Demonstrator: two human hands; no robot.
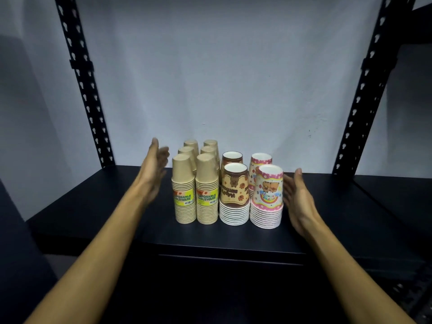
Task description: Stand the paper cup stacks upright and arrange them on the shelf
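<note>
Several stacks of paper cups stand upright, mouths down, in rows on the black shelf. On the left are several plain tan stacks with yellow labels. A brown bear-print stack stands in the middle with another behind it. A pink birthday-print stack stands at the right, a second one behind it. My left hand hovers with straight fingers just left of the tan stacks. My right hand is held flat just right of the pink stack. Neither hand holds anything.
Black perforated uprights frame the shelf on both sides, with a pale wall behind. Bare shelf surface lies left and right of the cups. A lower black shelf edge runs below the front.
</note>
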